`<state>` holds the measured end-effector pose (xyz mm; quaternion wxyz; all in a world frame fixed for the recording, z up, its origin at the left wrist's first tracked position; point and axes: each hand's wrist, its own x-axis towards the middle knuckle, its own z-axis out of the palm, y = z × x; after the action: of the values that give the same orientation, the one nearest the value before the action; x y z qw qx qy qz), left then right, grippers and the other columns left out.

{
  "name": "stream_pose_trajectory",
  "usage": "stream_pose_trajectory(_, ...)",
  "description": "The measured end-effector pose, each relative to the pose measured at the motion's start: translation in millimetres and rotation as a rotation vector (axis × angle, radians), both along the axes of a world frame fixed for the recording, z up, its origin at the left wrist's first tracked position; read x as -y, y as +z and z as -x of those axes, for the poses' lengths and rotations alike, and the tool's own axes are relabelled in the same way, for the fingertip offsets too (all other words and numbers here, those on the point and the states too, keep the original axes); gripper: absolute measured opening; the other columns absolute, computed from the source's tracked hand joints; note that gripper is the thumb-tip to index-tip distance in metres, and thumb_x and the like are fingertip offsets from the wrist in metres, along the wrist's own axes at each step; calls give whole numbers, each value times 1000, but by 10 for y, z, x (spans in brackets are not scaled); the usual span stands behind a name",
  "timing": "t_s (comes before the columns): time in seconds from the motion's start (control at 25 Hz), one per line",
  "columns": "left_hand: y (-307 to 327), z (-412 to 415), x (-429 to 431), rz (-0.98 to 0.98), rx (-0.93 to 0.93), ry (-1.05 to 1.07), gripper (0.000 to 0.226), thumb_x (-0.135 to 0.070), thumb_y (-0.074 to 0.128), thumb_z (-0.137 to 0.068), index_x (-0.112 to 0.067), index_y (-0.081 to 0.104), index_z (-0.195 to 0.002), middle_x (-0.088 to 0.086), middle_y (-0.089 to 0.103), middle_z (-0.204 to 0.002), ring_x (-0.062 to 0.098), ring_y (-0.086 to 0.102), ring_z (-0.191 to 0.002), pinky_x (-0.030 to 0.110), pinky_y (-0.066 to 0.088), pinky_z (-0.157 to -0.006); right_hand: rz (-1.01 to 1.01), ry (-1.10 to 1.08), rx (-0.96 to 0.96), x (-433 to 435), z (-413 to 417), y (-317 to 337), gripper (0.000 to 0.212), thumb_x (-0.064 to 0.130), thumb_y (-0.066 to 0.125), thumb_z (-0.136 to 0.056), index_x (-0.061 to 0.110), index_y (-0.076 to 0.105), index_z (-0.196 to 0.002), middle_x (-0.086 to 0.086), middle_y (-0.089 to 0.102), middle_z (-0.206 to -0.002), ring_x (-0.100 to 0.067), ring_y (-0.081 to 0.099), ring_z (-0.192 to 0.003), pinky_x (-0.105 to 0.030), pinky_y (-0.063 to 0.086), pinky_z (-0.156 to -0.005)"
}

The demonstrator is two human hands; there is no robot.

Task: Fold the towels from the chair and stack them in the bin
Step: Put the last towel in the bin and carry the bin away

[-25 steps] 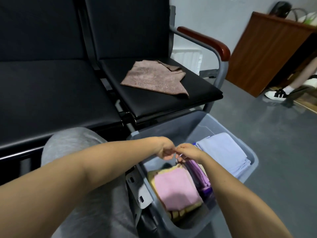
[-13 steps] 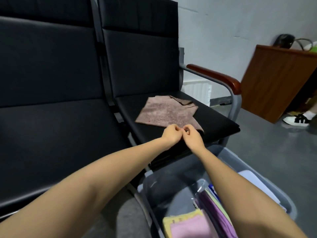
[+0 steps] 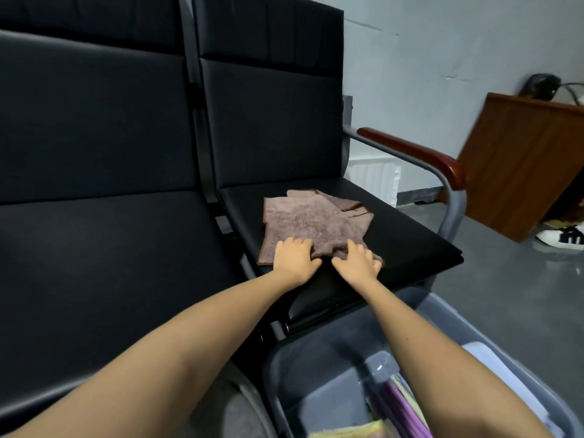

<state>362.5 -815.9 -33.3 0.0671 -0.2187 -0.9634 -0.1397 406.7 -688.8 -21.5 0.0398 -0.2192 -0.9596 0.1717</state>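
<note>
Left of the chair [image 3: 410,248] we see a second black seat [image 3: 110,263] joined to it. On the chair's seat, close to its front edge, our left hand [image 3: 295,256] lies on the near left part of the brown towel [image 3: 313,222], fingers spread and unclenched on the cloth. The towel is on the middle of the chair's seat, loosely rumpled, with a flap turned over at the end nearest the chair's back. Our right hand [image 3: 357,260] is on the towel's near right corner, fingers bent down onto it. We cannot tell whether they pinch the cloth or only press.

The grey bin [image 3: 316,374] stands on the floor just in front of the chair, with a purple towel [image 3: 407,403] and a yellow towel [image 3: 347,429] already inside. Right of the chair stands a wooden cabinet [image 3: 521,165].

We judge this to be the last towel, about to be gathered. The cloth is already bunched between our hands. If we lift from the near edge alone, the turned flap may drag and the fold come out crooked. The seat looks slick, so a pull could slide the towel off the chair's front and let it drop unfolded into the bin.
</note>
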Motion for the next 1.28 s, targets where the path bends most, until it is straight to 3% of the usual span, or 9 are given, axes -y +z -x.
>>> stream_pose_trajectory(0.2,47,-7,246,-144,83,62,40,-30,56,-88,-15,52,-125,10,46,-129,30,40,-125,40,29,-103,-75,25,-151,208,-32,0,19,26,48,-92,16,57,-106,-10,50,-127,-30,38,-121,-39,29,-100)
stream_pose_trajectory(0.36,166,47,640,-346,113,72,31,-6,53,-78,-7,58,-109,16,61,-116,35,55,-112,35,44,-88,-72,82,-73,445,-52,97,44,50,55,-88,18,55,-118,-8,39,-131,-32,29,-127,-46,25,-106)
stream_pose_trajectory(0.52,350,79,870,-488,146,77,38,-5,50,-78,-11,52,-115,16,65,-105,32,60,-100,36,49,-84,4,72,-113,645,-25,166,42,30,55,-91,14,43,-128,-11,41,-135,-35,43,-123,-42,39,-96)
stream_pose_trajectory(0.72,491,90,1156,-323,705,-54,45,-19,79,-68,-6,60,-108,11,69,-95,28,68,-84,40,57,-74,285,-139,-240,806,-14,320,48,4,52,-87,14,44,-134,-10,28,-145,-38,52,-114,-39,45,-92)
stream_pose_trajectory(0.88,558,95,1255,-435,366,12,19,-9,61,-83,-10,57,-101,11,62,-96,25,59,-92,24,41,-70,216,-67,-315,919,9,305,48,4,48,-87,21,53,-132,-8,39,-141,-32,38,-127,-42,35,-105)
stream_pose_trajectory(1.04,578,200,1339,-679,214,91,16,-20,64,-85,-10,61,-97,11,67,-99,24,61,-93,29,44,-73,107,-87,-422,1129,53,409,49,5,47,-90,25,49,-135,-4,36,-145,-28,32,-132,-38,20,-108)
stream_pose_trajectory(1.12,655,232,1424,-599,292,2,26,-26,75,-77,-10,65,-95,7,68,-91,20,63,-85,29,48,-71,157,-102,-499,1184,53,485,48,0,43,-88,24,52,-128,-3,47,-134,-27,42,-122,-27,22,-97)
stream_pose_trajectory(1.2,731,279,1571,-292,385,-102,35,-33,82,-66,-16,65,-91,4,69,-90,22,66,-84,37,55,-75,258,-93,-555,1236,66,559,44,-5,39,-85,24,53,-115,1,53,-113,-19,47,-101,-17,25,-75)
stream_pose_trajectory(1.28,806,320,1716,-17,289,-57,32,-34,80,-68,-17,63,-90,3,67,-92,22,64,-84,33,52,-74,355,-16,-601,1335,103,615,46,-9,37,-80,21,53,-111,-1,58,-108,-22,53,-97,-17,35,-78)
